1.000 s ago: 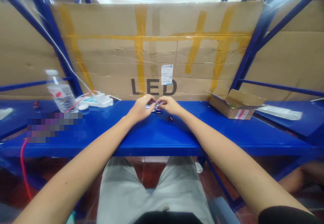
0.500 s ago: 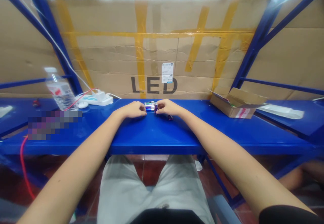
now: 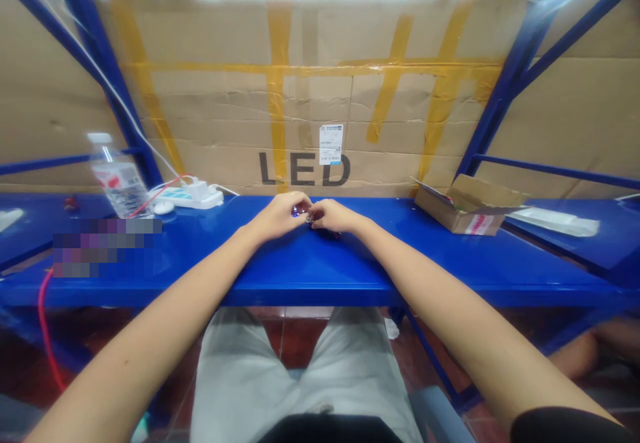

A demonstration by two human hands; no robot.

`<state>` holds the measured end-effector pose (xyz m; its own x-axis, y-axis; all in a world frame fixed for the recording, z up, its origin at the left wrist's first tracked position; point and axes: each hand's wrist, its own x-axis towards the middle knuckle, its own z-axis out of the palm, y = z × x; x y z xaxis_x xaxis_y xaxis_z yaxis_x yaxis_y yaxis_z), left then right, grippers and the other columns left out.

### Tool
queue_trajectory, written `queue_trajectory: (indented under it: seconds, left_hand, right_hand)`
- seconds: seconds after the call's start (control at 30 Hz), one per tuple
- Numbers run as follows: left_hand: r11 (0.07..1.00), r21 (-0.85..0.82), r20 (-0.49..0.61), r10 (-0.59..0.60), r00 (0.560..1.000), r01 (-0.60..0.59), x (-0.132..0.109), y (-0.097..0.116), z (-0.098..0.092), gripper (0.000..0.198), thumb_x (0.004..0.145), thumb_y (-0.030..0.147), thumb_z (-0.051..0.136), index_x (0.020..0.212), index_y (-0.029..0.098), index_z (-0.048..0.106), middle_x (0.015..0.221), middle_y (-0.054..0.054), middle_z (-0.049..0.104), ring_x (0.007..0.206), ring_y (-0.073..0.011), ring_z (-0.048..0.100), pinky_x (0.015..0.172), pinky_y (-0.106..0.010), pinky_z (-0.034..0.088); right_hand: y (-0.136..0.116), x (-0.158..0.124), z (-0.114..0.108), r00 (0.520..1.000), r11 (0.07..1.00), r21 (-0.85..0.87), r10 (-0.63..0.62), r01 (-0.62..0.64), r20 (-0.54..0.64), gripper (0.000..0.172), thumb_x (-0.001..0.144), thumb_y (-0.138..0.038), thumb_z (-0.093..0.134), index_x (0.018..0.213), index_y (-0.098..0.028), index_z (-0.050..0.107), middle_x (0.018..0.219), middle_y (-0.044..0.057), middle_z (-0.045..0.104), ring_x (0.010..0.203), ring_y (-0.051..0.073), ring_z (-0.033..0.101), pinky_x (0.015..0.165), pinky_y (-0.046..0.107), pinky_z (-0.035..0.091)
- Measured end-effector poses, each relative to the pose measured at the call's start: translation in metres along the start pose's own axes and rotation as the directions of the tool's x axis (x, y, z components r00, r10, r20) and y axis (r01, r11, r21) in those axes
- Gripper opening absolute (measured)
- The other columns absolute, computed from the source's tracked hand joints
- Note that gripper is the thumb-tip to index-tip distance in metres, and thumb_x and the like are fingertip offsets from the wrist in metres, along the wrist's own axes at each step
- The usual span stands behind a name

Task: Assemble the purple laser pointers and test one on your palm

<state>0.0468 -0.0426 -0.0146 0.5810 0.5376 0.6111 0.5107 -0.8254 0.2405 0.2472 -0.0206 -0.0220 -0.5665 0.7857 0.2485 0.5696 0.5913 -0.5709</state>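
Observation:
Both my hands meet at the far middle of the blue metal shelf (image 3: 310,269). My left hand (image 3: 280,215) is curled with its fingers pinched on small purple-and-silver batteries (image 3: 298,211) that show between the two hands. My right hand (image 3: 334,215) is closed too, its fingertips touching the same small items. Most of the batteries are hidden under my fingers. A small dark piece (image 3: 339,234) peeks out under my right hand on the shelf.
A taped cardboard sheet marked LED (image 3: 305,96) stands behind. A water bottle (image 3: 116,181) and a white power strip (image 3: 193,196) with a red wire sit at the left. An open cardboard box (image 3: 467,204) lies at the right, a white packet (image 3: 557,221) beyond it.
My left hand has moved right and up over the batteries, closing on them; half a second ago it rested beside them. The right hand has barely moved.

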Motion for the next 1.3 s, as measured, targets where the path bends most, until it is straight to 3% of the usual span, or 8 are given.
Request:
queue_trajectory:
  seconds: [0.13, 0.43, 0.63, 0.7, 0.77, 1.03, 1.2, 1.3]
  left_hand:
    - [0.998, 0.01, 0.021, 0.061, 0.998, -0.061, 0.001, 0.005, 0.004, 0.012, 0.084, 0.02, 0.06, 0.094, 0.017, 0.067, 0.088, -0.004, 0.071, 0.076, -0.0155, 0.061, 0.072, -0.027, 0.048]
    - [0.999, 0.033, 0.044, 0.042, 0.998, -0.043, 0.002, -0.001, 0.009, 0.009, 0.086, 0.018, 0.059, 0.093, 0.018, 0.064, 0.088, -0.003, 0.068, 0.078, -0.0159, 0.061, 0.075, -0.028, 0.048]
    - [0.992, 0.099, 0.109, -0.092, 0.99, 0.081, 0.001, -0.006, -0.005, 0.015, 0.082, 0.026, 0.062, 0.095, 0.018, 0.065, 0.092, -0.006, 0.069, 0.081, -0.0186, 0.062, 0.074, -0.029, 0.047]
    - [0.967, 0.186, 0.206, -0.209, 0.956, 0.171, -0.002, -0.01, -0.016, 0.015, 0.082, 0.029, 0.06, 0.089, 0.018, 0.067, 0.089, -0.006, 0.07, 0.081, -0.0203, 0.063, 0.074, -0.03, 0.046]
    - [0.926, 0.239, 0.311, -0.358, 0.88, 0.293, -0.006, -0.015, -0.026, 0.017, 0.079, 0.032, 0.062, 0.087, 0.019, 0.07, 0.087, -0.006, 0.072, 0.078, -0.0208, 0.063, 0.072, -0.029, 0.046]
    - [0.896, 0.179, 0.465, -0.442, 0.767, 0.407, -0.012, -0.029, -0.036, 0.032, 0.065, 0.035, 0.071, 0.094, 0.022, 0.073, 0.09, -0.003, 0.074, 0.078, -0.0202, 0.066, 0.067, -0.026, 0.047]
    - [0.902, 0.19, 0.504, -0.428, 0.751, 0.386, -0.012, -0.036, -0.037, 0.018, 0.066, 0.025, 0.064, 0.082, 0.021, 0.073, 0.081, -0.002, 0.073, 0.074, -0.0186, 0.064, 0.066, -0.026, 0.045]
    - [0.898, 0.188, 0.485, -0.437, 0.757, 0.398, -0.012, -0.037, -0.037, 0.018, 0.065, 0.022, 0.063, 0.08, 0.021, 0.072, 0.079, -0.002, 0.072, 0.071, -0.0181, 0.063, 0.065, -0.026, 0.044]
  right_hand:
    - [0.011, 0.004, 0.0, 1.0, 0.997, 0.079, -0.018, 0.018, -0.001, 0.021, 0.07, -0.009, 0.067, 0.089, -0.014, 0.073, 0.081, 0.002, 0.072, 0.075, 0.016, 0.064, 0.068, 0.025, 0.046]
    - [0.016, 0.007, 0.0, 0.999, 0.987, 0.154, -0.04, 0.04, 0.002, 0.023, 0.067, -0.01, 0.068, 0.09, -0.013, 0.072, 0.082, 0.002, 0.072, 0.077, 0.017, 0.064, 0.072, 0.026, 0.047]
    - [0.015, 0.006, -0.001, 1.0, 0.99, 0.144, 0.006, -0.005, -0.008, 0.016, 0.067, -0.011, 0.07, 0.083, -0.014, 0.069, 0.072, -0.001, 0.067, 0.068, 0.014, 0.059, 0.066, 0.025, 0.045]
    - [0.014, 0.005, -0.001, 1.0, 0.99, 0.14, 0.028, -0.026, -0.012, 0.014, 0.068, -0.011, 0.07, 0.082, -0.014, 0.068, 0.072, -0.001, 0.067, 0.068, 0.013, 0.059, 0.064, 0.024, 0.044]
    - [0.013, 0.005, -0.002, 0.999, 0.989, 0.14, 0.04, -0.038, -0.008, 0.014, 0.068, -0.01, 0.07, 0.082, -0.014, 0.067, 0.075, 0.001, 0.068, 0.07, 0.014, 0.061, 0.065, 0.024, 0.045]
    - [0.01, 0.003, -0.001, 0.999, 0.988, 0.153, 0.032, -0.029, -0.017, 0.012, 0.07, -0.012, 0.073, 0.078, -0.015, 0.065, 0.076, 0.001, 0.069, 0.072, 0.014, 0.062, 0.071, 0.027, 0.049]
    - [-0.001, 0.0, 0.001, 0.999, 0.84, 0.543, 0.025, -0.009, -0.021, 0.016, 0.076, -0.019, 0.07, 0.09, -0.015, 0.062, 0.084, 0.006, 0.07, 0.077, 0.016, 0.066, 0.075, 0.032, 0.054]
    - [-0.004, 0.0, 0.002, 0.997, 0.861, 0.508, 0.017, 0.022, -0.072, 0.017, 0.073, -0.016, 0.069, 0.089, -0.015, 0.063, 0.082, 0.004, 0.069, 0.075, 0.016, 0.064, 0.074, 0.031, 0.053]
